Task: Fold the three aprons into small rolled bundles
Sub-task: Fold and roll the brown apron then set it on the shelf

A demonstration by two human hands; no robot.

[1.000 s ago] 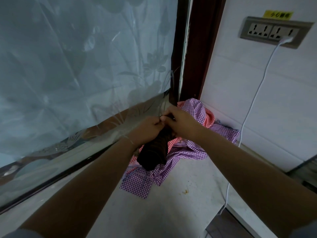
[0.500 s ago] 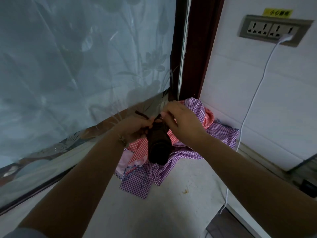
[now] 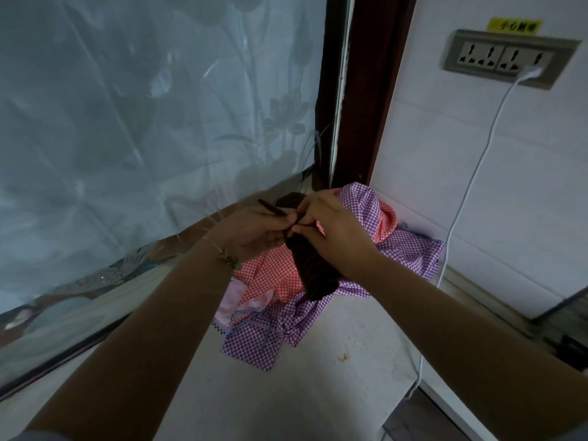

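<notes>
Left hand (image 3: 254, 232) grip pinched dark strap (image 3: 273, 209); right hand (image 3: 331, 227) grip clutched dark rolled apron (image 3: 313, 272), above purple checked apron (image 3: 264, 332) and red checked apron (image 3: 270, 275) at six o'clock.

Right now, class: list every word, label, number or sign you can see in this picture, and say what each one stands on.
Yellow sticker on the wall, just above the socket panel: dark printed characters, too small and blurred to read.
Socket panel: no readable marking.
Aprons, both hands, white cable and frosted glass: no text visible; the glass bears only a plant pattern.
</notes>
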